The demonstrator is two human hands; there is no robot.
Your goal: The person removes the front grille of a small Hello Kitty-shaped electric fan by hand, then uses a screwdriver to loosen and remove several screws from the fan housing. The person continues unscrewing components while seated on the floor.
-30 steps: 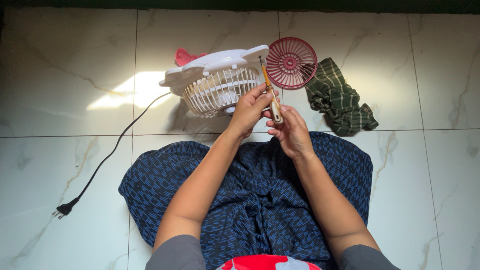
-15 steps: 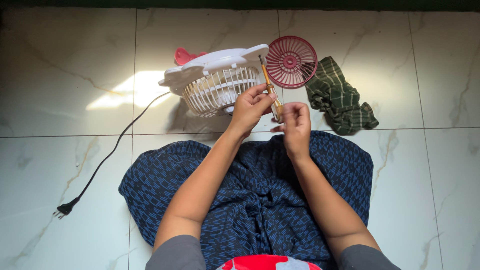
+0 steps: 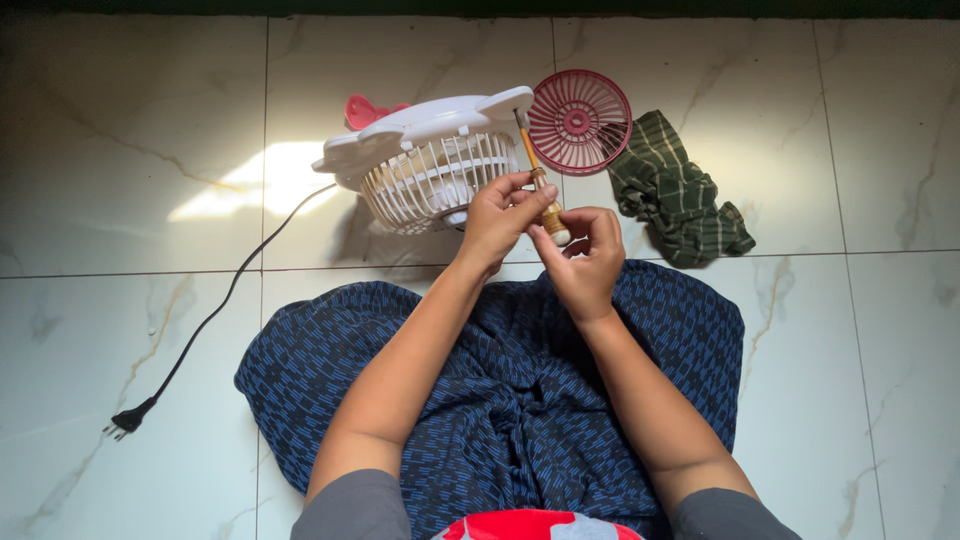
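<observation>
I see the screwdriver lying on a slant, its long axis running from the metal tip at the far end, which meets the rim of the white fan housing, back and slightly right to the pale handle end near the lap. The right hand sits at that near end, fingers curled closed around the handle butt. The left hand is just left of the shaft and slightly farther along it, thumb and fingertips pinched shut on the amber part of the handle. Both hands touch the tool; the left one is nearer to the tip and the fan.

The fan housing rests tilted on the tiled floor, its white grille facing the lap, and I can make out only pale parts behind the bars. A detached red grille lies just right of the tip, a green checked cloth beyond it. A pink piece shows behind the housing. The black cord trails left to its plug.
</observation>
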